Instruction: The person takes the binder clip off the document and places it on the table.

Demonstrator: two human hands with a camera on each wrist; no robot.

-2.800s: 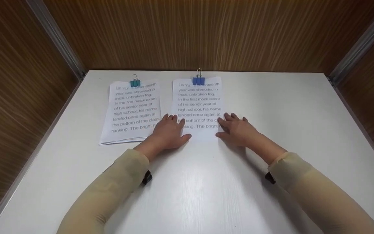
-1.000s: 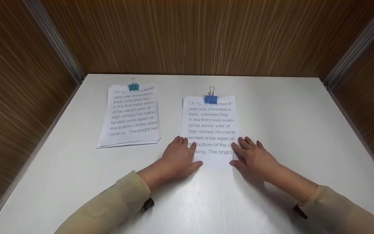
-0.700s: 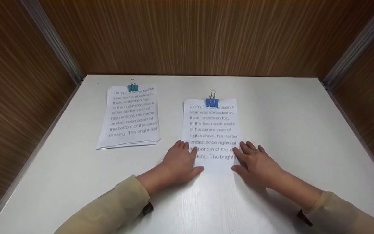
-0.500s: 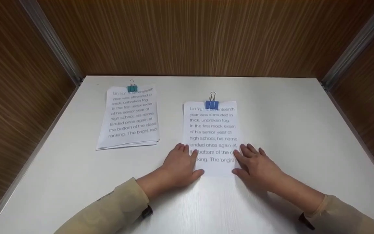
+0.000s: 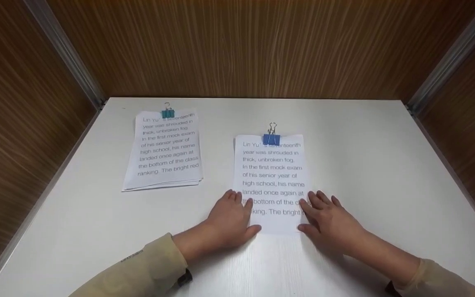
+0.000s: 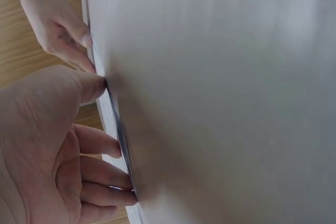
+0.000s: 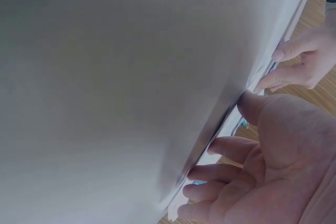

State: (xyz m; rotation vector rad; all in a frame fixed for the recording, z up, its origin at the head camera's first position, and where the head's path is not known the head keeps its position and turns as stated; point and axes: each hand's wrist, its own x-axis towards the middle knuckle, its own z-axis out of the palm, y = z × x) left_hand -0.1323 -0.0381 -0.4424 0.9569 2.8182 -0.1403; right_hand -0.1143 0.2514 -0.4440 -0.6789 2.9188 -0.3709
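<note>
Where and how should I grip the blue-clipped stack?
Probably pinch the blue clip from the far side: it clamps the stack at the top edge and juts past it, clear of the left hand and right hand at the lower sides.

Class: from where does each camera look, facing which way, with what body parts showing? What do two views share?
On head: facing forward and down at table, left stack, right stack; left hand, right hand, sleeves show.
On left wrist: facing left hand and right stack; right hand beyond.
On right wrist: facing right hand and right stack; left hand beyond.
Both wrist views show both hands.
</note>
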